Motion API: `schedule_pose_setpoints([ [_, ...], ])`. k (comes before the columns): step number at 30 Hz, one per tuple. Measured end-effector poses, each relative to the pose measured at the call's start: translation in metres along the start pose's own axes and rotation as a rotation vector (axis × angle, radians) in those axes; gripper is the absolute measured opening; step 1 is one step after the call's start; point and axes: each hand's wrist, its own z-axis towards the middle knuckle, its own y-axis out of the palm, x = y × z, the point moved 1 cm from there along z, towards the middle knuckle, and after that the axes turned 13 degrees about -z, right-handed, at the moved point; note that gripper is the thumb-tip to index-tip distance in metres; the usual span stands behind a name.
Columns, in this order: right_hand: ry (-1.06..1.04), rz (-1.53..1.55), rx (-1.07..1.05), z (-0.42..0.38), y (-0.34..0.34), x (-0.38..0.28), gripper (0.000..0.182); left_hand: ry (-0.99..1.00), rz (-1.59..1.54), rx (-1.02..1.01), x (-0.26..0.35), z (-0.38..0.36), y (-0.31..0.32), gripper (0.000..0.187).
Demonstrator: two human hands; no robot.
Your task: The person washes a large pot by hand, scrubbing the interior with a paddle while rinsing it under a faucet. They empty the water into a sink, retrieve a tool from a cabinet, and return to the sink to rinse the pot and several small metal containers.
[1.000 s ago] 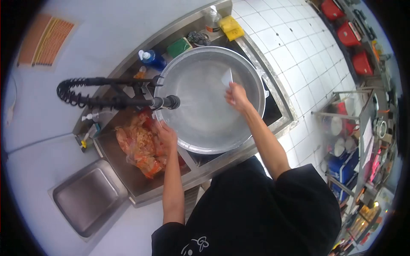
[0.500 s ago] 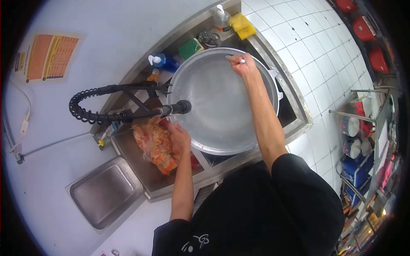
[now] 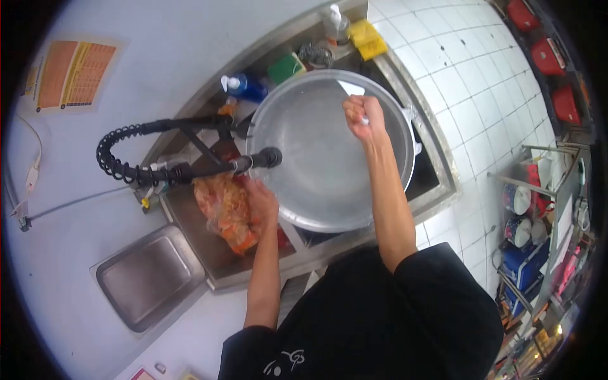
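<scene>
A large round metal pot (image 3: 323, 152) stands in the sink area under the black spray faucet (image 3: 269, 158). My right hand (image 3: 365, 117) is closed around the handle of a white-bladed tool (image 3: 350, 88) at the pot's far right side. At the pot's left rim is my left hand (image 3: 261, 201), beside a plastic bag of orange and pinkish food (image 3: 225, 209) lying in the left basin. Its fingertips are partly hidden by the rim and bag, so its grip is unclear.
Behind the pot stand a blue pump bottle (image 3: 246, 88), a green sponge (image 3: 285, 68), a steel scourer (image 3: 315, 56), a clear pump bottle (image 3: 337, 26) and yellow cloths (image 3: 367, 39). A metal tray (image 3: 150, 278) lies at lower left. Shelving (image 3: 538, 190) stands at right.
My right hand has moved back toward me from the far rim, and the white blade now shows. My left hand stays near the left rim and the bag.
</scene>
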Motion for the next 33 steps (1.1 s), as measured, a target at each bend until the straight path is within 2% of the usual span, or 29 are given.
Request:
schedule_pose_setpoints([
  [1, -0.024, 0.038, 0.055, 0.03, -0.031, 0.012, 0.02, -0.173, 0.119, -0.106, 0.022, -0.004, -0.014, 0.036],
  [2, -0.022, 0.045, 0.06, 0.02, -0.033, 0.017, 0.02, -0.172, 0.126, -0.111, 0.005, -0.015, -0.014, 0.036],
  [4, -0.064, -0.107, 0.019, 0.014, -0.008, 0.005, 0.021, -0.006, -0.213, 0.041, -0.027, -0.001, 0.017, 0.038],
  [5, 0.066, -0.102, -0.09, -0.002, 0.011, 0.0, 0.021, -0.015, -0.214, 0.058, -0.006, 0.01, 0.019, 0.038],
  [6, 0.106, -0.08, -0.062, 0.014, -0.002, 0.017, 0.021, -0.131, -0.05, -0.041, 0.022, 0.009, 0.0, 0.04],
  [7, 0.038, -0.087, 0.099, 0.043, -0.025, 0.034, 0.022, -0.249, 0.119, -0.15, 0.031, -0.006, -0.019, 0.042],
  [8, -0.072, -0.112, 0.226, 0.067, -0.034, 0.034, 0.024, -0.246, 0.129, -0.154, 0.015, -0.016, -0.017, 0.042],
  [9, 0.01, -0.019, 0.142, 0.074, -0.031, 0.027, 0.021, -0.116, 0.036, -0.055, -0.006, -0.012, -0.003, 0.042],
  [10, -0.014, -0.019, 0.119, 0.072, -0.009, 0.02, 0.021, 0.013, -0.062, 0.052, -0.017, -0.001, 0.012, 0.041],
  [11, -0.081, -0.198, 0.029, 0.057, 0.019, 0.025, 0.018, -0.037, -0.184, 0.008, -0.003, 0.001, 0.007, 0.039],
  [12, -0.115, -0.349, -0.027, 0.038, 0.026, 0.049, 0.015, -0.066, -0.147, -0.011, -0.001, -0.003, -0.001, 0.039],
  [14, -0.018, -0.38, 0.098, 0.074, -0.013, 0.094, 0.012, -0.141, 0.27, -0.071, 0.002, -0.008, -0.002, 0.035],
  [16, -0.045, -0.437, 0.13, 0.129, -0.001, 0.085, 0.01, 0.024, 0.237, 0.061, 0.001, 0.017, 0.019, 0.032],
  [18, 0.081, -0.624, 0.108, 0.118, -0.021, 0.127, 0.006, -0.07, 0.081, -0.009, -0.016, -0.005, 0.012, 0.03],
  [19, 0.0, -0.73, 0.235, 0.113, -0.015, 0.125, 0.012, -0.029, 0.169, 0.048, -0.016, -0.006, 0.013, 0.029],
  [22, -0.051, -0.607, 0.194, 0.092, 0.029, 0.116, 0.018, 0.016, 0.166, 0.075, -0.023, -0.005, 0.017, 0.029],
  [23, -0.027, -0.596, 0.205, 0.089, 0.012, 0.135, 0.018, 0.007, 0.188, 0.06, -0.025, -0.014, 0.009, 0.029],
  [25, -0.036, -0.835, 0.207, 0.103, -0.013, 0.147, 0.028, 0.005, 0.017, 0.104, 0.002, -0.004, 0.012, 0.031],
  [26, -0.044, -0.826, 0.213, 0.109, -0.014, 0.143, 0.028, 0.017, 0.016, 0.098, -0.002, 0.0, 0.012, 0.031],
  [28, -0.08, -0.545, 0.122, 0.09, 0.017, 0.114, 0.034, 0.094, 0.133, 0.121, -0.014, -0.002, 0.015, 0.032],
  [29, -0.055, -0.541, 0.136, 0.063, 0.019, 0.122, 0.034, 0.078, 0.149, 0.104, -0.015, -0.015, 0.006, 0.032],
  [31, -0.143, -0.855, 0.09, 0.037, 0.04, 0.124, 0.021, 0.049, 0.1, 0.129, 0.0, -0.004, 0.012, 0.031],
  [33, -0.105, -0.816, 0.034, 0.031, 0.05, 0.131, 0.021, 0.031, 0.13, 0.115, -0.009, 0.006, 0.019, 0.031],
])
